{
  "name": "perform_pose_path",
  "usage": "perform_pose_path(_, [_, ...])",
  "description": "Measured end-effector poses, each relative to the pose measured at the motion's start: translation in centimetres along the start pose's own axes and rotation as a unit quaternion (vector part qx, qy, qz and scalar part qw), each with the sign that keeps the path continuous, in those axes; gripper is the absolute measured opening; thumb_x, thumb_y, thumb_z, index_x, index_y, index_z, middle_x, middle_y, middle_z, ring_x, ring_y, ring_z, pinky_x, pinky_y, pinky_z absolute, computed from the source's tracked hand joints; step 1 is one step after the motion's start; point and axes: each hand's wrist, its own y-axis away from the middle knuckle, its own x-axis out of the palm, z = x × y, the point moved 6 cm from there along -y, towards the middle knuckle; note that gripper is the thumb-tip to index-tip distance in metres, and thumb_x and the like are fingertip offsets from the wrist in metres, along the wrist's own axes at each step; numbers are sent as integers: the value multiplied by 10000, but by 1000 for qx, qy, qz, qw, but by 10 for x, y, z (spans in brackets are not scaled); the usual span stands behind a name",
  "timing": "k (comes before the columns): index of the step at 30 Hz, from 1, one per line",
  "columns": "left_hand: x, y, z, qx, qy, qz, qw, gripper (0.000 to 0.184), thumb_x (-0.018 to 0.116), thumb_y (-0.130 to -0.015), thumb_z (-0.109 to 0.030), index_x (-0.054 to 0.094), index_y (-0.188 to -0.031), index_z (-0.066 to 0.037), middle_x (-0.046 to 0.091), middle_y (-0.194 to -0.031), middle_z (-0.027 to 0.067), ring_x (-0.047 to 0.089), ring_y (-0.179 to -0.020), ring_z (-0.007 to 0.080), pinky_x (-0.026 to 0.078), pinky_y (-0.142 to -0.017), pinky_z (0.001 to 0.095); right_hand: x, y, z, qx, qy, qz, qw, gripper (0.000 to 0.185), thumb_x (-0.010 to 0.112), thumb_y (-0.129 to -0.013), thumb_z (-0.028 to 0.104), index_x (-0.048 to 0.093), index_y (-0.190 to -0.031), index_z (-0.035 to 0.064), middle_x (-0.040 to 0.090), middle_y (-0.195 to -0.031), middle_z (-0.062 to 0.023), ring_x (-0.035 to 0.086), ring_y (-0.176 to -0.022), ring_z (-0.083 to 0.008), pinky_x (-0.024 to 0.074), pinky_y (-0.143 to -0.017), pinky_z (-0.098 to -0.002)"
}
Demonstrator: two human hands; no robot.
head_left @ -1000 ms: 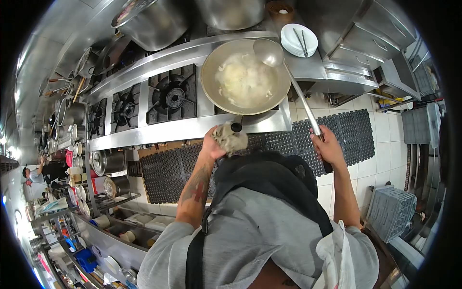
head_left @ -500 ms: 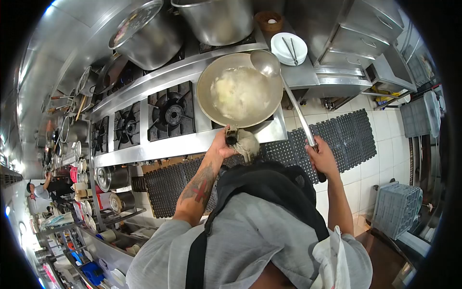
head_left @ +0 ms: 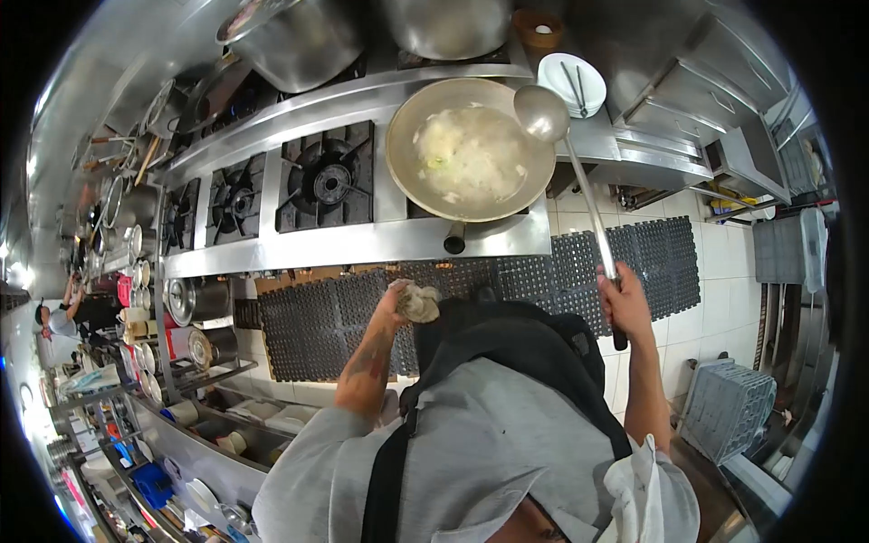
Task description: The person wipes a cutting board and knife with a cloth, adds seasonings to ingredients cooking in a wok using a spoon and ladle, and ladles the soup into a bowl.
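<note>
A wok [head_left: 403, 181] with steaming, pale food in cloudy liquid [head_left: 466, 154] sits on the right end of the stove, its short dark handle [head_left: 455, 237] pointing toward me. My right hand [head_left: 626, 303] is closed around the dark grip of a long ladle [head_left: 590, 204]. The ladle's bowl rests over the wok's right rim. Away from the wok, near my apron, my left hand [head_left: 395, 303] grips a bunched beige cloth [head_left: 419, 303]. Nothing touches the wok handle.
Left of the wok are several bare burners [head_left: 326, 181]. Large steel pots [head_left: 299, 45] stand behind. White plates [head_left: 579, 81] with tongs lie on the right counter, near a brown bowl [head_left: 538, 29]. Black mats [head_left: 335, 317] cover the floor; a grey crate [head_left: 731, 407] stands right. Another person [head_left: 68, 319] works far left.
My left hand has let go of the wok handle and drawn back toward my body with the cloth. The ladle bowl stays at the wok's right rim, still in my right hand.
</note>
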Motion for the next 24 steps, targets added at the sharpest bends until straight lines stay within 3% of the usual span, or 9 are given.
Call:
perform_pose_path(2, [-36, -50, 0, -4, 24, -12, 1000, 254, 483, -952, -224, 611, -1122, -85, 673, -1075, 119, 669, -1006, 344, 541, -926, 521, 2, -4, 12, 1, 8, 1, 1000, 196, 592, -987, 172, 545, -1129, 46, 472, -613, 35, 430, -435, -49, 368, -369, -237])
perform_pose_path(4, [-44, -86, -9, 68, 87, 43, 993, 265, 451, -960, -192, 606, -1148, -86, 672, -1112, 127, 671, -1001, 340, 544, -920, 522, 8, -6, 33, 14, 21, 10, 1000, 201, 593, -986, 171, 545, -1137, 47, 474, -625, 35, 426, -437, -46, 366, -370, -233])
perform_pose_path(5, [-37, -97, -12, 66, 93, 113, 987, 283, 458, -994, -252, 605, -1178, -94, 673, -1156, 117, 670, -1006, 332, 552, -902, 514, 12, -5, 38, 30, 16, 12, 999, 207, 593, -985, 171, 545, -1145, 49, 476, -638, 36, 423, -438, -42, 364, -371, -229])
perform_pose_path(8, [-5, -70, -26, 103, 186, 41, 976, 329, 456, -1026, -349, 611, -1199, -116, 670, -1197, 99, 670, -1008, 326, 565, -866, 500, 25, -14, 49, 39, 3, 19, 999, 193, 572, -997, 171, 534, -1156, 68, 446, -685, 44, 390, -451, -25, 335, -359, -204])
perform_pose_path(10, [-10, -83, -35, 111, 216, 78, 967, 365, 458, -1033, -419, 617, -1190, -131, 680, -1170, 68, 672, -1005, 308, 577, -835, 474, 41, -14, 60, 38, 3, 11, 999, 203, 572, -998, 176, 530, -1160, 60, 439, -692, 44, 391, -450, -23, 342, -360, -201])
perform_pose_path(15, [-27, -98, -38, 86, 283, 73, 953, 248, 503, -1025, -317, 623, -1131, -127, 690, -1101, 80, 675, -996, 294, 583, -816, 456, 64, -14, 75, 35, -2, 15, 999, 228, 578, -996, 174, 533, -1180, 48, 444, -690, 42, 401, -452, -21, 353, -366, -198])
perform_pose_path(24, [-49, -115, -40, 73, 198, 31, 977, 196, 502, -1018, -189, 607, -1150, -89, 673, -1145, 104, 666, -1023, 308, 574, -866, 469, 69, -14, 67, 37, -16, 16, 999, 235, 590, -988, 174, 534, -1179, 49, 459, -689, 35, 414, -450, -30, 362, -374, -207])
